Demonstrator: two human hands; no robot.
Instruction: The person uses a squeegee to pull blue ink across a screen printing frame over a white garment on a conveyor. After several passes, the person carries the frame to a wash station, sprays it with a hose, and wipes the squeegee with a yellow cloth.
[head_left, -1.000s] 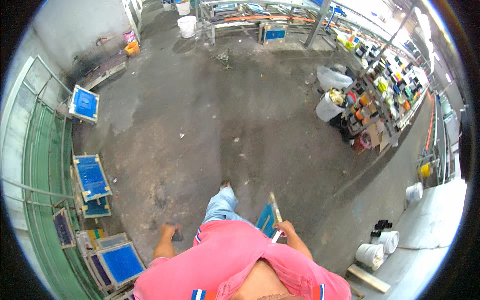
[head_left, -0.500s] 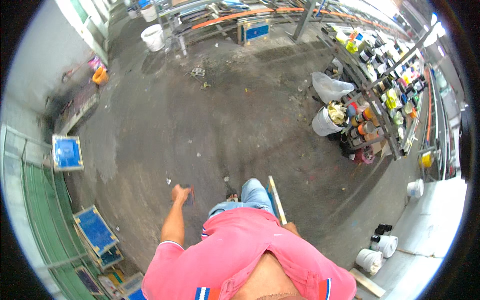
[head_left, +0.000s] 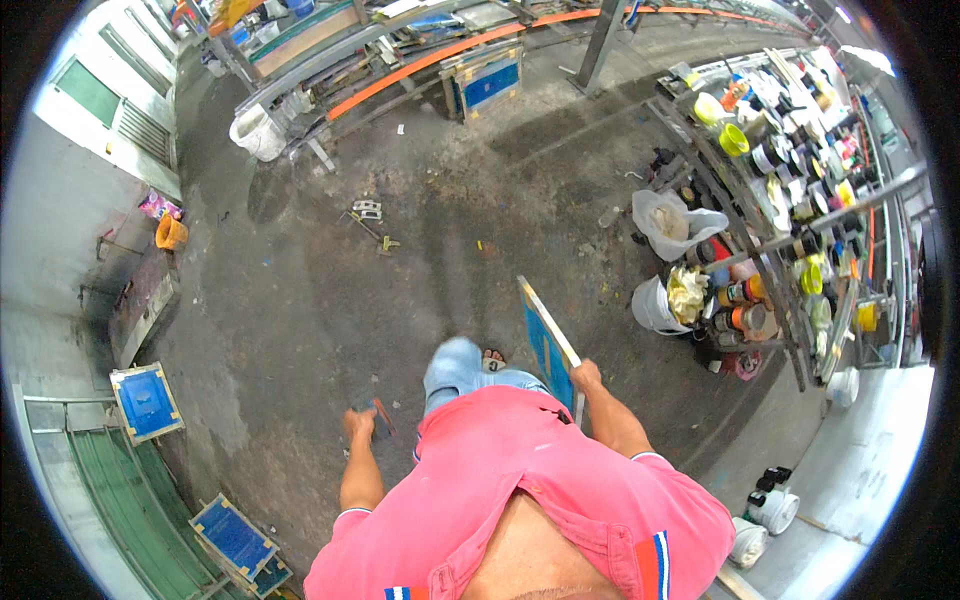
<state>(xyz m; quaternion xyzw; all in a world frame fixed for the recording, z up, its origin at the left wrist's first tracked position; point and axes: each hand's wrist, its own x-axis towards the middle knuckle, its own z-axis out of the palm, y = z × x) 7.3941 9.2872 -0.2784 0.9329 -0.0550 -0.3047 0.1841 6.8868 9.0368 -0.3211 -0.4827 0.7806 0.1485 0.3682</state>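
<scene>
My right hand (head_left: 586, 377) is closed on the edge of a screen-printing frame (head_left: 546, 345), blue mesh in a pale border. The frame hangs upright beside my right leg, seen nearly edge-on. Held away from my left side, my left hand (head_left: 358, 424) is closed round a small flat grey piece with a reddish edge (head_left: 383, 418); its exact kind is too blurred to tell. Below me, one sandalled foot (head_left: 493, 362) shows on the dark floor.
To the right, a rack (head_left: 775, 270) carries many paint pots, with a white bucket (head_left: 657, 304) and plastic bag (head_left: 672, 222) beside it. More blue screens (head_left: 147, 401) lean at left; another screen (head_left: 490, 85) stands under the far rack. Small tools (head_left: 372, 222) lie ahead on the floor.
I have moved forward, so the far rack and floor tools appear closer. My right hand and the frame have swung forward into fuller view; my left hand still grips the flat piece.
</scene>
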